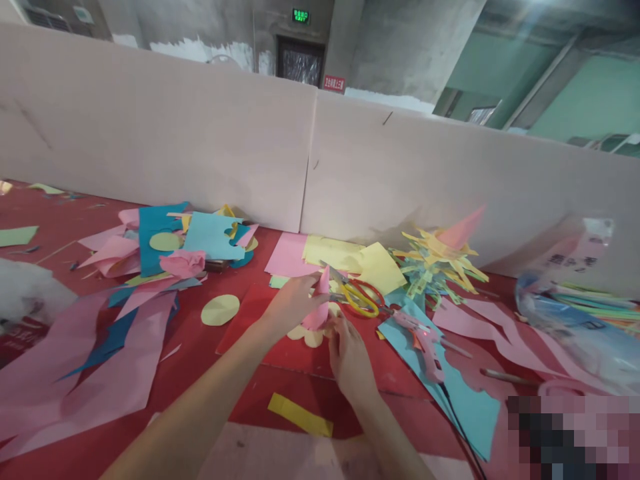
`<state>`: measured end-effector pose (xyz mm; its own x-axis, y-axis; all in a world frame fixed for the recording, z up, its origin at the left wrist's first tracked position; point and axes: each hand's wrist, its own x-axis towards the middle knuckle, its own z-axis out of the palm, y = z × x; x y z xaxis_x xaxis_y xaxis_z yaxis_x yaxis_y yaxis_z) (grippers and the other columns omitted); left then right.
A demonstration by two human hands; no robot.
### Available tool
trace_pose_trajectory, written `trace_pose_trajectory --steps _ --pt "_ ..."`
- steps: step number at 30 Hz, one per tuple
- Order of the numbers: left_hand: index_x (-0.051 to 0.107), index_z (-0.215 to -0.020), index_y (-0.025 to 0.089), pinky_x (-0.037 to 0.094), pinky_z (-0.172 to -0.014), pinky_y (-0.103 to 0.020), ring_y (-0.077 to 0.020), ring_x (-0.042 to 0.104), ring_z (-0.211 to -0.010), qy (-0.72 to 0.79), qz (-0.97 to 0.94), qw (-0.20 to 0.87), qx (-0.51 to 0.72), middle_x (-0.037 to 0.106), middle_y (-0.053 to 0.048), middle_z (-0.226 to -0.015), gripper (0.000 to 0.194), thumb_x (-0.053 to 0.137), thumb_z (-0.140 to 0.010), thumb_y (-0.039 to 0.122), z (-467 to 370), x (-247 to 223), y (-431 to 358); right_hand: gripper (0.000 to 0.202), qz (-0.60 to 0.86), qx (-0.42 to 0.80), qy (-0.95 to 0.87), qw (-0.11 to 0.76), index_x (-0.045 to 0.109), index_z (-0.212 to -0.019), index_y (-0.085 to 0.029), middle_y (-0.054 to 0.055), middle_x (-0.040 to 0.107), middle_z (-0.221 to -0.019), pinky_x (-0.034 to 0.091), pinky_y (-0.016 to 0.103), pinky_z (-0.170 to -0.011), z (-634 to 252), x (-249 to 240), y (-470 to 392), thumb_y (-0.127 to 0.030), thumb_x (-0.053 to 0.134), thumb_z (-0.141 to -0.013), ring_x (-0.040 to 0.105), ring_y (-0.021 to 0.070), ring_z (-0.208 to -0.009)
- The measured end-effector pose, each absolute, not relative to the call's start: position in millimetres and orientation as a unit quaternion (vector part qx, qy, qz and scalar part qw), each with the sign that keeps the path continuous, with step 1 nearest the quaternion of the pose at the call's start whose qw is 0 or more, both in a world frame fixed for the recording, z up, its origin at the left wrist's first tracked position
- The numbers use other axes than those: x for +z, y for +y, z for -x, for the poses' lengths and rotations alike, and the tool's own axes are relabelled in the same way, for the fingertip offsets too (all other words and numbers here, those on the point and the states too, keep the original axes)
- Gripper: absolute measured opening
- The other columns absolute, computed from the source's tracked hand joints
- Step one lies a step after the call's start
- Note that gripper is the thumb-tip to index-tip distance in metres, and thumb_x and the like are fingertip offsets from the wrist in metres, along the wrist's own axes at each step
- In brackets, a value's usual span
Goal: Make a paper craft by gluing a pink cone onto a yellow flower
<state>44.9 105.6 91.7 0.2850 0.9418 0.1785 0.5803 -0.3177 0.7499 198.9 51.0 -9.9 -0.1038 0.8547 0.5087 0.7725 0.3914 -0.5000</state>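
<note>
A pink paper cone (317, 311) stands upright on a pale yellow scalloped paper piece (312, 337) over a red board. My left hand (293, 301) is closed around the cone's upper left side. Low on the right, my right hand (350, 357) has its fingers bent together at the edge of the yellow piece; its fingertips are partly hidden. Just behind it lie yellow-handled scissors (361, 298). A pink hot glue gun (424, 347) with a black cord rests on light blue paper (477, 417) to the right.
Pink paper sheets (135, 350) and blue scraps spread at left. A yellow paper circle (220, 310) and yellow strip (300, 415) lie nearby. A fringed paper piece with a pink cone (443, 257) stands at right, near a plastic bag (575, 320). A pale partition (225, 147) closes off the back.
</note>
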Motion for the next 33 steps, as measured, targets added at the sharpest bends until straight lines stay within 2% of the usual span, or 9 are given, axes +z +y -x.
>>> trace_pose_trajectory --steps 7,14,18,23,26,30,33 --pt "0.059 -0.094 0.018 0.044 -0.08 -0.029 -0.0189 0.059 -0.087 0.489 -0.757 0.277 0.333 0.064 -0.006 -0.098 0.023 0.053 -0.075 0.029 -45 86 109 0.038 0.547 0.045 -0.74 0.389 0.049 -0.121 -0.016 0.015 0.059 -0.112 0.044 0.045 -0.09 -199 -17 52 -0.019 0.038 -0.086 0.055 0.0238 -0.106" --pt "0.057 -0.102 0.019 0.044 -0.082 -0.029 -0.0179 0.058 -0.093 0.466 -0.754 0.257 0.385 0.063 -0.006 -0.099 0.027 0.054 -0.076 0.026 -39 89 111 0.041 0.562 0.063 -0.72 0.403 0.041 -0.126 -0.017 0.013 0.04 -0.134 0.038 0.043 -0.098 -194 -3 46 -0.02 0.037 -0.085 0.036 0.0215 -0.126" --pt "0.057 -0.102 0.021 0.043 -0.086 -0.029 -0.0176 0.057 -0.097 0.463 -0.753 0.276 0.377 0.063 -0.005 -0.102 0.026 0.053 -0.077 0.024 -33 94 111 0.041 0.561 0.056 -0.711 0.42 0.042 -0.125 -0.017 0.012 0.041 -0.132 0.038 0.042 -0.099 -194 2 44 -0.016 0.036 -0.084 0.036 0.0203 -0.124" --pt "0.048 -0.12 0.021 0.043 -0.088 -0.027 -0.0181 0.055 -0.105 0.465 -0.761 0.301 0.337 0.059 -0.006 -0.115 0.048 0.057 -0.073 0.024 -29 89 113 0.035 0.558 0.033 -0.713 0.424 0.05 -0.117 -0.017 0.012 0.045 -0.129 0.039 0.043 -0.098 -196 -2 47 -0.015 0.037 -0.084 0.04 0.0214 -0.121" --pt "0.045 -0.123 0.02 0.041 -0.09 -0.028 -0.0203 0.053 -0.108 0.482 -0.786 0.268 0.28 0.053 -0.009 -0.122 0.056 0.06 -0.069 0.02 -22 83 114 0.036 0.553 0.025 -0.719 0.421 0.051 -0.116 -0.016 0.013 0.047 -0.126 0.04 0.044 -0.096 -198 -7 48 -0.015 0.038 -0.083 0.042 0.0224 -0.118" --pt "0.055 -0.108 0.016 0.044 -0.074 -0.026 -0.0185 0.059 -0.087 0.576 -0.769 0.207 0.188 0.06 -0.009 -0.101 0.044 0.05 -0.065 0.005 -11 75 118 0.035 0.562 0.024 -0.718 0.411 0.052 -0.114 -0.017 0.012 0.052 -0.118 0.042 0.042 -0.094 -198 -8 49 -0.014 0.039 -0.082 0.047 0.021 -0.112" --pt "0.058 -0.094 0.016 0.041 -0.059 -0.021 -0.0145 0.058 -0.073 0.589 -0.755 0.24 0.157 0.06 -0.005 -0.084 0.036 0.048 -0.062 0.002 -9 64 122 0.03 0.566 0.023 -0.721 0.399 0.055 -0.108 -0.019 0.01 0.055 -0.113 0.042 0.041 -0.091 -198 -5 48 -0.015 0.041 -0.082 0.049 0.0211 -0.107"
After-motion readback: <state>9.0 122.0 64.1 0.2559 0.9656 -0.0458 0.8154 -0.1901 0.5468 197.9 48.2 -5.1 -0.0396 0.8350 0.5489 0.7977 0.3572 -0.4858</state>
